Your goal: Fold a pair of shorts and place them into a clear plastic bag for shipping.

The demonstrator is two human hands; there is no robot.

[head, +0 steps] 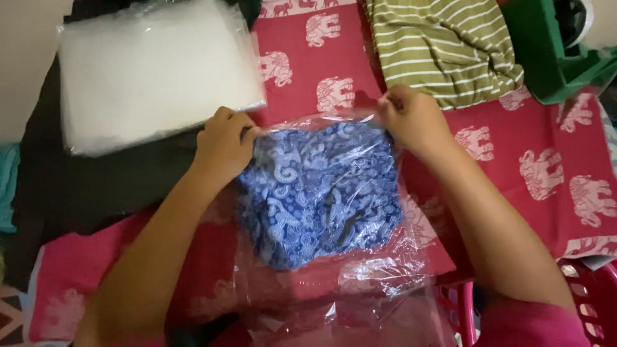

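At frame centre, the left hand (222, 142) and right hand (411, 119) each pinch a top corner of the clear plastic bag (360, 270). The folded blue patterned cloth (321, 193) inside runs lengthwise from top to bottom, the bag's mouth toward the upper frame.

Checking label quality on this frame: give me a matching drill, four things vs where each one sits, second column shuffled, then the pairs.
Things:
1. blue patterned cloth
2. stack of clear bags
3. green striped garment
4. green plastic item

Places:
A. top right corner
B. top left, on dark fabric
C. centre, inside a clear plastic bag, between the left hand and right hand
D. top, right of centre, on the red elephant-print cloth

Pairs: 1-C, 2-B, 3-D, 4-A
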